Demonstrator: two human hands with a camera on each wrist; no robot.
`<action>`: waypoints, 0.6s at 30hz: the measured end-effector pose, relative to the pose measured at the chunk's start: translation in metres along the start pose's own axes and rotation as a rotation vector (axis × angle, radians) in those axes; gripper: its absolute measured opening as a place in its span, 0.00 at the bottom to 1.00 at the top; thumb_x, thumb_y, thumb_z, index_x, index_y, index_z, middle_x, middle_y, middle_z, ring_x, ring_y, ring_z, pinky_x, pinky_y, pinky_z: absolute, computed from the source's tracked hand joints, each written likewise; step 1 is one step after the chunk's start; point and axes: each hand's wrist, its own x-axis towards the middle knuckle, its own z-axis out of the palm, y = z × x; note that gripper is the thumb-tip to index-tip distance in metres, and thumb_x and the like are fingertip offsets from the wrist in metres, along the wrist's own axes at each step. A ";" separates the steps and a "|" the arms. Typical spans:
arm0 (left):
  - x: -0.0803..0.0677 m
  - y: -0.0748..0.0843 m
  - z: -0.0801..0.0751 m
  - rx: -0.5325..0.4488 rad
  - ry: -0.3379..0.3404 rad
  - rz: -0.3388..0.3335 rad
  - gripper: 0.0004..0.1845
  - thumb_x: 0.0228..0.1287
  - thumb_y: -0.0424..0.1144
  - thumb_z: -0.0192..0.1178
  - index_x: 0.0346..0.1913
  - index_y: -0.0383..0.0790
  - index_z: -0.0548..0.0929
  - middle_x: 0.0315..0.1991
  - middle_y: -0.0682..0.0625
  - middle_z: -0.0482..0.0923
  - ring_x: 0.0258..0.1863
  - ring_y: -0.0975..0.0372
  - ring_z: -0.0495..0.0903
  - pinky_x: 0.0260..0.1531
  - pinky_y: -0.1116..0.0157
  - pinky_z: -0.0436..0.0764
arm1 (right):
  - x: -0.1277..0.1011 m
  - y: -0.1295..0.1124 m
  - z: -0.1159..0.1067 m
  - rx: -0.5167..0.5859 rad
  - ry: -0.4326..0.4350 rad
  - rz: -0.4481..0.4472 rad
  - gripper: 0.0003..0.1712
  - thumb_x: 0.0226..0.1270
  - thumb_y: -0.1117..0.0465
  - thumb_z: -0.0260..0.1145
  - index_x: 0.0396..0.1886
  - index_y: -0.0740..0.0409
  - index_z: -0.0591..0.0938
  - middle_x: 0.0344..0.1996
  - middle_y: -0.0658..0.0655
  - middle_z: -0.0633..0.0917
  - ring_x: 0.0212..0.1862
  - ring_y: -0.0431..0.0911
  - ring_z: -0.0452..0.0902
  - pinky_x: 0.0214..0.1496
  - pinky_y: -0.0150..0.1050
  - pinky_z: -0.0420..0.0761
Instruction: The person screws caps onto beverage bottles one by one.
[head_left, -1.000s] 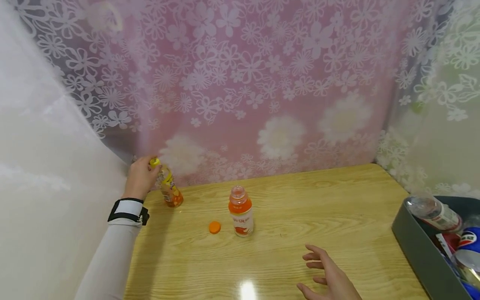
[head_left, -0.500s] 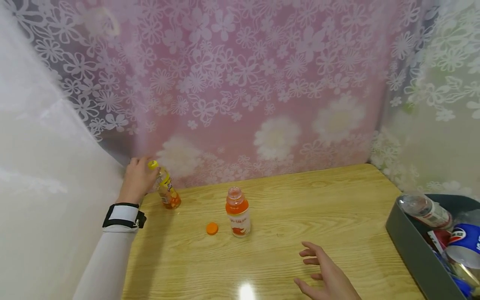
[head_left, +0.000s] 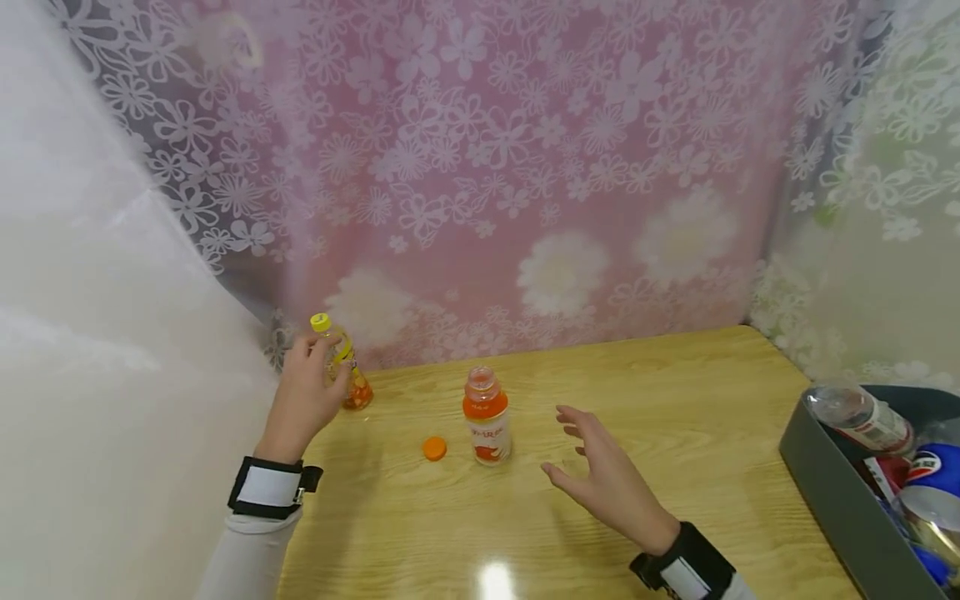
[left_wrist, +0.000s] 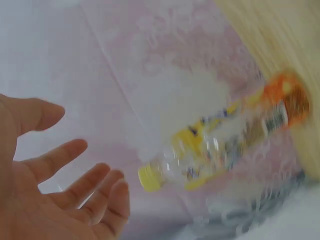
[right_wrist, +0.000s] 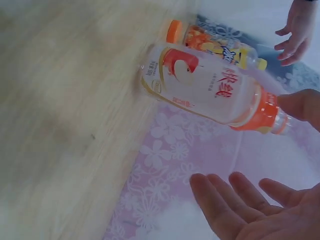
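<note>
At the table's back left corner stands a clear drink bottle with a yellow cap (head_left: 321, 322) and a yellow and orange label. My left hand (head_left: 306, 392) is in front of it, fingers spread and holding nothing; the left wrist view shows a gap between fingertips and the capped bottle (left_wrist: 225, 135). Mid-table stands an uncapped bottle (head_left: 487, 421) with an orange and white label, its mouth bare. To its left lies an orange cap (head_left: 434, 448). My right hand (head_left: 607, 475) is to the right of the uncapped bottle (right_wrist: 200, 85), thumb and fingers apart and grasping nothing.
A dark grey bin (head_left: 832, 492) at the right edge holds several bottles, one a clear bottle (head_left: 862, 417) lying at its top. A floral curtain (head_left: 525, 167) hangs behind the wooden table (head_left: 660, 375), and a white sheet (head_left: 112, 375) borders the left side.
My left hand has let go of the yellow-capped bottle and drawn back toward me. My right hand has moved forward and left, toward the uncapped bottle.
</note>
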 end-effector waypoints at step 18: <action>-0.030 0.018 0.015 -0.046 -0.143 0.065 0.19 0.71 0.38 0.63 0.61 0.36 0.79 0.57 0.37 0.73 0.51 0.47 0.75 0.46 0.51 0.76 | 0.096 -0.020 0.055 0.187 -0.085 -0.063 0.50 0.55 0.47 0.81 0.74 0.50 0.67 0.61 0.50 0.78 0.59 0.48 0.79 0.59 0.50 0.81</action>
